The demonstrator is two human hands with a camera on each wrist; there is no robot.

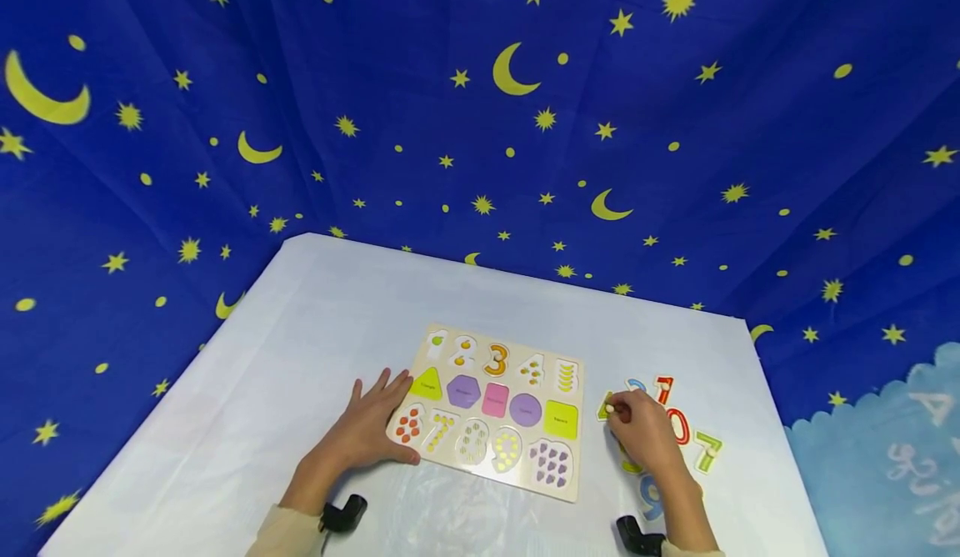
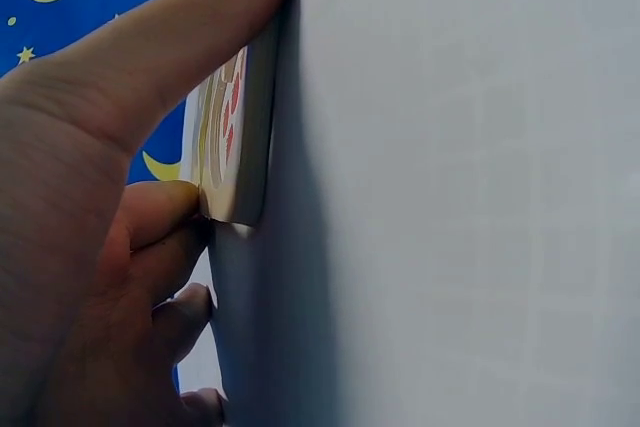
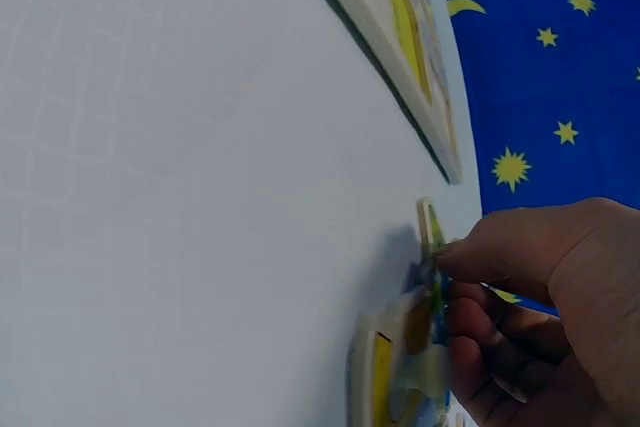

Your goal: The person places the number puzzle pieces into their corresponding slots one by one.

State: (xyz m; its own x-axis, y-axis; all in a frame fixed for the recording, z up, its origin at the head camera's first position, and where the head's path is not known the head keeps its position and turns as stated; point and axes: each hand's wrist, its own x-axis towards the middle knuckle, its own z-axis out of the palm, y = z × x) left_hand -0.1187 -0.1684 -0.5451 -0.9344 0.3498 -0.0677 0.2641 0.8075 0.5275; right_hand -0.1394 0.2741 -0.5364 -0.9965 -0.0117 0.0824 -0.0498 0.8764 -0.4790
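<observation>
One spread left hand (image 1: 369,425) braces the board (image 1: 525,434) by its left edge; the right hand (image 1: 648,432) pinches a green piece (image 1: 602,413) beyond the right edge. Steady now: carry it clear of those loose numbers (image 1: 663,390).

On the head feed, the right hand (image 1: 647,434) covers much of the green number piece (image 1: 603,409) it's pinching, so I can't swear to the digit. A yellow-green piece (image 1: 628,462) mostly vanishes under that same hand. The word on the purple hexagon (image 1: 464,383) is too tiny for me to read. My left wrist cam only gets a strip of the puzzle board (image 1: 521,478) past the thumb (image 2: 190,42), whose tip runs off the top. On the right wrist cam, the lower pieces (image 3: 383,377) are smeared and chopped by the bottom edge.
</observation>
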